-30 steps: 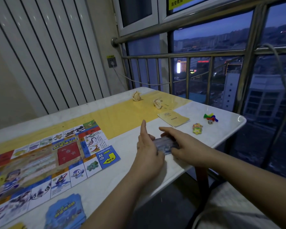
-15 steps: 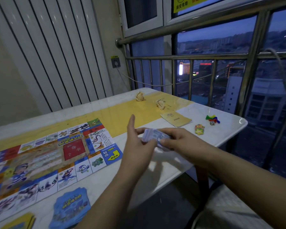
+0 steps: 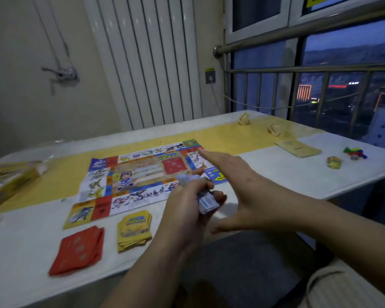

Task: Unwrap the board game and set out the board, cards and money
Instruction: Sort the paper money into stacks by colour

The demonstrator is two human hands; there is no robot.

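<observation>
- Done: the board (image 3: 142, 176) lies unfolded and flat on the worktop (image 3: 276, 174), with its near edge towards the person.
- Done: two decks are out in front of the board. The red cards (image 3: 78, 250) are on the left and the yellow cards (image 3: 135, 230) sit just beside them, both loosely squared.
- In hand: the left hand (image 3: 187, 210) grips a bluish stack (image 3: 207, 202) above the board's near right corner. It is too blurred to tell whether this is money or a third deck.
- The right hand (image 3: 238, 187) is empty, fingers straight and spread wide. It hovers just right of the stack without touching it.
- Unwrapping looks finished. The box (image 3: 7, 181) sits at the far left, and two paper balls (image 3: 244, 119) lie at the back.
- A booklet (image 3: 298, 148) and the tokens (image 3: 355, 152) are off to the right, well apart from the board.
- Left, as I judge it: put down the held stack and lay out any money that is not yet on the worktop.
</observation>
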